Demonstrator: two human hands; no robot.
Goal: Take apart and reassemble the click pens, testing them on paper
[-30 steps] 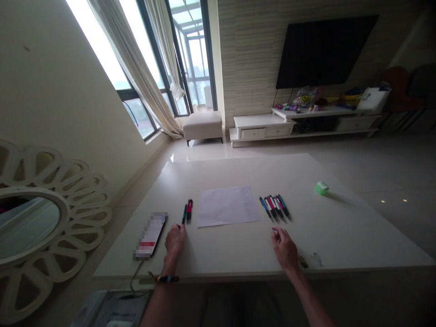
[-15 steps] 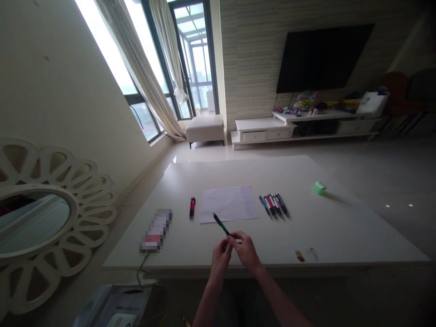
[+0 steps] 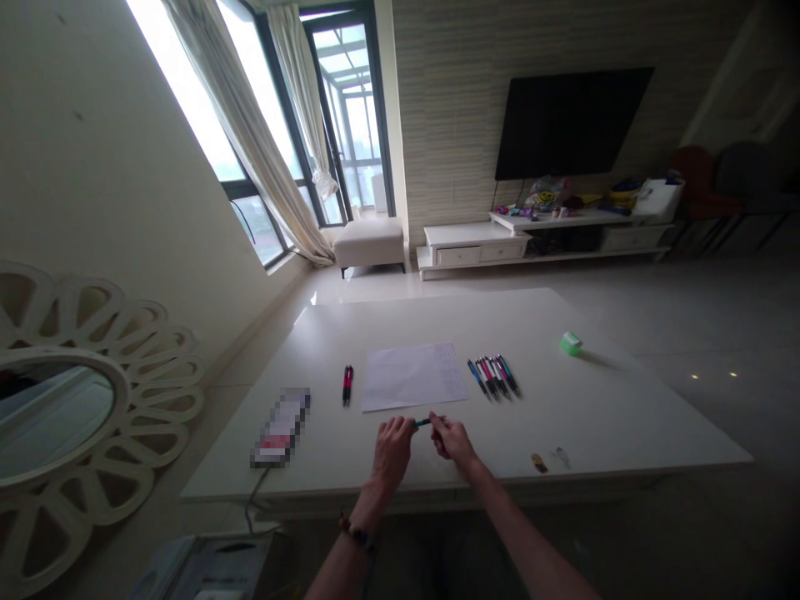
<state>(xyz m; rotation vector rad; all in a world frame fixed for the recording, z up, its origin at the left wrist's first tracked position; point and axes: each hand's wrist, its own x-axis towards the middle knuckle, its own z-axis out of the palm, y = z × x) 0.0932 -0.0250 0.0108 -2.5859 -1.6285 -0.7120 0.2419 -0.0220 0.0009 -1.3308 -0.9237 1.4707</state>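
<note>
A green and black pen [image 3: 423, 422] lies level between my two hands, just in front of the paper. My left hand [image 3: 393, 450] is closed around one end of it. At the other end, my right hand [image 3: 452, 437] grips it with curled fingers. Only the short green middle shows; the ends are mostly hidden by my fingers. Beyond my hands lies a white sheet of paper [image 3: 406, 375]. Two red and black pens [image 3: 347, 385] lie left of the sheet, and a row of several coloured pens [image 3: 493, 377] lies to its right.
On the white table [image 3: 300, 350] a blurred-out phone [image 3: 281, 427] with a cable lies at left. A small green box [image 3: 570, 343] stands at right. Two small flat items, one of them brown [image 3: 538, 463], lie near the front edge. A round mirror [image 3: 56, 417] stands at far left.
The pen has turned from slanting up and left to level. My left hand has moved to its other end, so both hands now hold it. The view has shifted slightly.
</note>
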